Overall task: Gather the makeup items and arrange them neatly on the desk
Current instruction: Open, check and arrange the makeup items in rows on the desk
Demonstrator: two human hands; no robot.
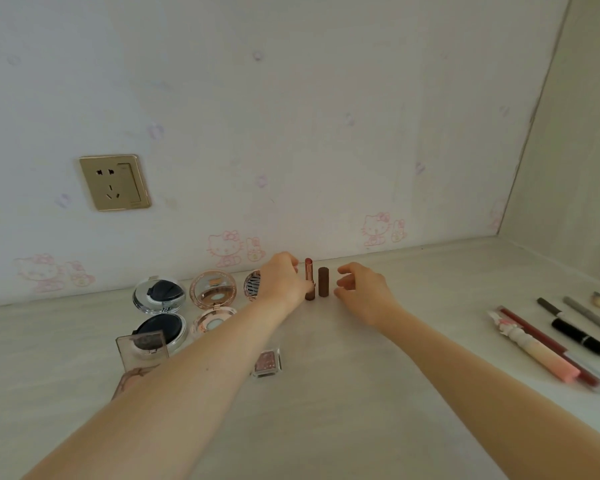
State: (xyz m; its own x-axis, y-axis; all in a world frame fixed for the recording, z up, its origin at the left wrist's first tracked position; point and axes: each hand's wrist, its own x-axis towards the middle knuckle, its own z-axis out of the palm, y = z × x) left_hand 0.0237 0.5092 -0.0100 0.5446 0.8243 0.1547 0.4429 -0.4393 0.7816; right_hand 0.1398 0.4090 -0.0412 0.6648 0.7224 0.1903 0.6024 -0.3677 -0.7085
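Rose-metal lipstick tube (309,279): light, slick, tippy upright; your left hand (282,278) pinches it low. Brown matte tube (323,282) just right; right hand (362,292) fingers apart beyond.

Pale desk (343,393) — open compacts (160,294) left, lipsticks (323,281) upright, pencils (548,344) right
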